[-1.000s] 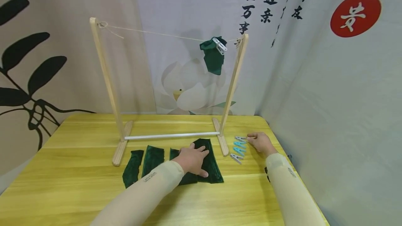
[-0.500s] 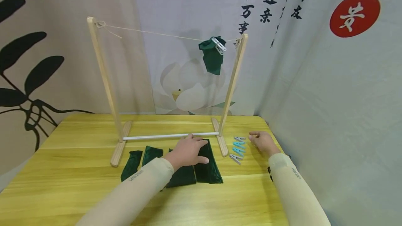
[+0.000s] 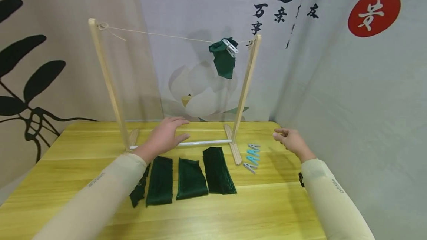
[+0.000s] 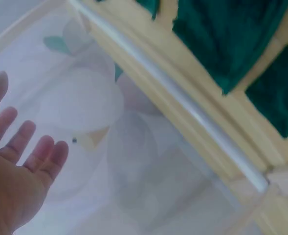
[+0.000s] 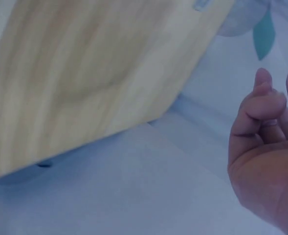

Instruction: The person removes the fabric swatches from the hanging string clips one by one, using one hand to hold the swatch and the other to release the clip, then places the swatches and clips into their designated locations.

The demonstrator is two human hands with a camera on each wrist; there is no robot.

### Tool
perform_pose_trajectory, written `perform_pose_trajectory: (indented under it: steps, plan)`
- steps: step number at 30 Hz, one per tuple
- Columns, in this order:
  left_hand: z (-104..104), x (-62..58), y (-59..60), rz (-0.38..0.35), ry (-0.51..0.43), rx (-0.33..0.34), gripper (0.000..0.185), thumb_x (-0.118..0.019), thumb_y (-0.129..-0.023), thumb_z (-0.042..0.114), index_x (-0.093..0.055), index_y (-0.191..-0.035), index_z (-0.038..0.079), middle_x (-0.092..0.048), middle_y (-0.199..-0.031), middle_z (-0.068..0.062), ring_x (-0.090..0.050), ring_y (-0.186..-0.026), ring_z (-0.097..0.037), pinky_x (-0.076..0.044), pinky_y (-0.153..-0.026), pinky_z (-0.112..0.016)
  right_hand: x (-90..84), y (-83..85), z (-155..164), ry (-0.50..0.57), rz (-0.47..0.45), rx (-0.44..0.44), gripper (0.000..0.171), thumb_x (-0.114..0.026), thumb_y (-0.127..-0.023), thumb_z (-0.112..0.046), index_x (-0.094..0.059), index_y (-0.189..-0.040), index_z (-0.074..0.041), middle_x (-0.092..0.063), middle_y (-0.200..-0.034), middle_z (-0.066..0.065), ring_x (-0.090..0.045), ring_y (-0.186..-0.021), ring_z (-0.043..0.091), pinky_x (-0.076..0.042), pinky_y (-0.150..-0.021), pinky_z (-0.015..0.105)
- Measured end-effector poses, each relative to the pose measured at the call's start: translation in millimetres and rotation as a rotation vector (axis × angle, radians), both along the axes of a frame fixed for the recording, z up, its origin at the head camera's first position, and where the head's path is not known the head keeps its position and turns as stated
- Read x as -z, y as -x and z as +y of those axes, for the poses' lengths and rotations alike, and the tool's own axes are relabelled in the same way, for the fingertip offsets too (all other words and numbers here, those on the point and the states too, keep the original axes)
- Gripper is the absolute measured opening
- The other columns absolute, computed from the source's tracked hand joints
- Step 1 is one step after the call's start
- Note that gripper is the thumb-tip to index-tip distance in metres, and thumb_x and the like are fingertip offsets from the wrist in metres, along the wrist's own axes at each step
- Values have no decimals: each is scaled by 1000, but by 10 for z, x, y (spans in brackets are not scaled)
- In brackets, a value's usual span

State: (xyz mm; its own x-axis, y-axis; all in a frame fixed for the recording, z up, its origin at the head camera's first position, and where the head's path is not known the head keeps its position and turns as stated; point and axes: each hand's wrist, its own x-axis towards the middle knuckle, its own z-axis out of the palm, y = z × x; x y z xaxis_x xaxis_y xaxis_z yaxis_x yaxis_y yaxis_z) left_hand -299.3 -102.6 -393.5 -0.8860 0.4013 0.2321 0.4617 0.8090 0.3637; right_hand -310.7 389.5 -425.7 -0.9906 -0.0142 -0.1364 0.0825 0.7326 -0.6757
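My left hand [image 3: 161, 139] is raised over the white rod [image 3: 207, 143] of the wooden drying rack, fingers extended and holding nothing. In the left wrist view, the spread fingers of the left hand [image 4: 16, 188] are in mid-air, apart from the green cloths [image 4: 227, 39]. My right hand [image 3: 293, 143] hovers right of a short column of blue and grey clothespins [image 3: 252, 157]. The right wrist view has this right hand [image 5: 266, 156] loosely curled around nothing. Several dark green cloth pieces, among them the rightmost cloth [image 3: 218, 171], lie flat in a row; my left sleeve partly covers the leftmost cloth [image 3: 138, 190].
A string [image 3: 160, 35] runs between the left post [image 3: 108, 84] and right post [image 3: 247, 88]. Near its right end hangs a green cloth [image 3: 224, 62] with a white clothespin [image 3: 231, 47]. Printed curtains stand behind and to the right of the wooden table [image 3: 233, 217].
My left hand has lifted off the rightmost cloth and swung up and left over the rod. My right hand has drawn away from the clothespins, rightward and up. The cloths stay put.
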Motion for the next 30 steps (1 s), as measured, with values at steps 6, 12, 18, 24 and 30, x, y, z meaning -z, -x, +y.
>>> perform_pose_trajectory:
  steps: [6,12,18,24,30]
  plan:
    - [-225,-243,-3,42,-104,-7,50,-68,-93,38,-57,-139,21,-52,-148,-6,-45,-137,-34,-39,-111,-57,-221,-49,-47,5,52,4,64,-54,-95,-58,-48,-147,-22,-59,-139,15,-55,-125,38,-55,-86,41]
    - [-336,-497,3,102,-131,-7,50,-69,-93,36,-57,-139,22,-51,-149,-6,-45,-138,-35,-38,-110,-58,-511,-85,-104,-10,128,1,61,-55,-94,-58,-52,-144,-23,-61,-135,14,-63,-105,30,-54,-80,39]
    - [-292,-774,32,169,-167,25,50,-70,-92,33,-57,-139,22,-49,-151,-6,-43,-140,-34,-37,-112,-57,-848,-92,-253,-25,232,-22,60,-57,-94,-56,-52,-144,-24,-66,-129,11,-64,-88,22,-51,-74,34]
    - [-88,-1094,103,234,-201,45,56,-71,-91,33,-53,-143,24,-42,-156,-3,-36,-145,-32,-35,-115,-56,-1166,-75,-490,-20,335,-30,54,-60,-93,-55,-56,-140,-29,-70,-122,7,-67,-107,23,-54,-87,40]
    - [172,-1386,181,313,-260,52,60,-70,-91,40,-49,-146,29,-37,-159,1,-33,-147,-27,-33,-117,-54,-1514,-29,-786,14,414,-61,53,-62,-90,-56,-58,-138,-32,-71,-119,3,-66,-107,18,-53,-87,39]
